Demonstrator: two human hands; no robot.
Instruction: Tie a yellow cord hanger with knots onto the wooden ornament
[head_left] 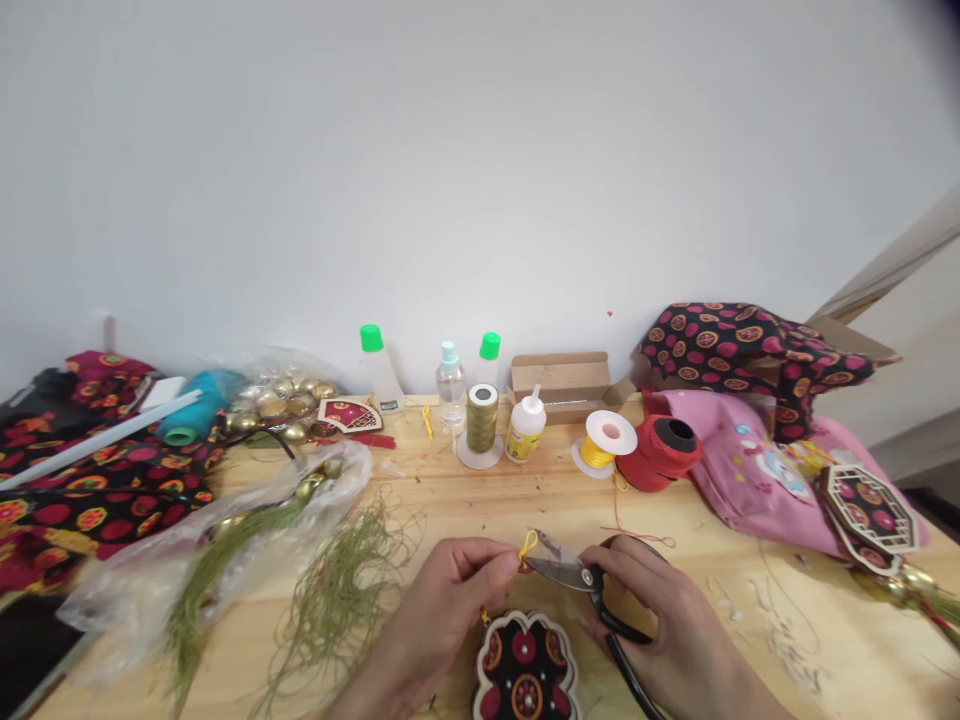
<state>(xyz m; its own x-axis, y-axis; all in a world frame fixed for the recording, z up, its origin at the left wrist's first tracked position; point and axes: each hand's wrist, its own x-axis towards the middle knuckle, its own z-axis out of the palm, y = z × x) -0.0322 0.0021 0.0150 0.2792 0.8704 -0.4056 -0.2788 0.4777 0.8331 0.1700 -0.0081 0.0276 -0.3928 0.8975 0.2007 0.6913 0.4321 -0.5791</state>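
Observation:
Between thumb and forefinger my left hand (pixel 469 590) pinches a small yellow cord loop (pixel 528 543). My right hand (pixel 667 620) is closed around the black handles of a pair of scissors (pixel 574 575). Their blades are parted and point left, with the tips right at the yellow loop; whether they touch the cord I cannot tell. Below my hands lies a scalloped ornament (pixel 527 670) with a pale wooden rim and black-and-red patterned fabric. A bit of yellow cord shows at its upper left edge, beneath my left hand.
Loose green threads (pixel 337 590) lie left of my hands, beside a plastic bag (pixel 135 570). Behind stand a green thread spool (pixel 481 420), a glue bottle (pixel 526 428), a yellow cord spool (pixel 604 442) and a red cone (pixel 664 455). At right, an octagonal ornament (pixel 870 508) rests on a pink bag (pixel 742 480).

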